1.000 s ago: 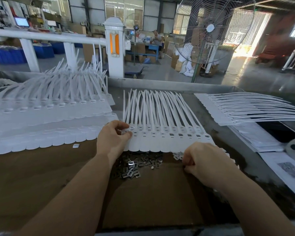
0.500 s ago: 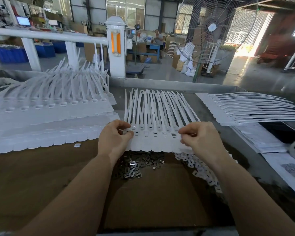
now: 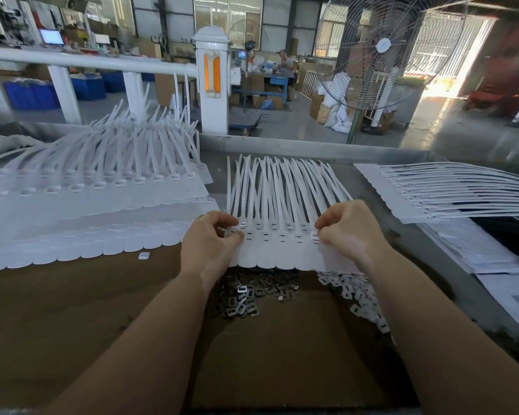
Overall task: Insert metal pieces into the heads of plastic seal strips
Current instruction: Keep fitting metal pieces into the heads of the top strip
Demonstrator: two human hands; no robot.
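Note:
A joined sheet of white plastic seal strips (image 3: 277, 250) lies in front of me, its heads toward me and its tails fanning away. My left hand (image 3: 212, 238) pinches the sheet's left end, where a metal piece (image 3: 242, 225) shines in a head slot. At the right end my right hand (image 3: 346, 229) holds its curled fingertips against a head; anything pinched there is hidden. A heap of small metal pieces (image 3: 244, 298) lies just below the sheet. White plastic caps (image 3: 354, 290) are scattered to its right.
Large stacks of white seal strips (image 3: 87, 199) fill the left of the table. Another fanned sheet (image 3: 444, 193) and papers (image 3: 486, 250) lie on the right. A single white cap (image 3: 143, 255) sits on the brown cardboard (image 3: 267, 354). A railing and a floor fan (image 3: 381, 52) stand beyond.
My right hand rose from the caps near the table's front up to the right end of the strip sheet. My left hand stayed at the left end.

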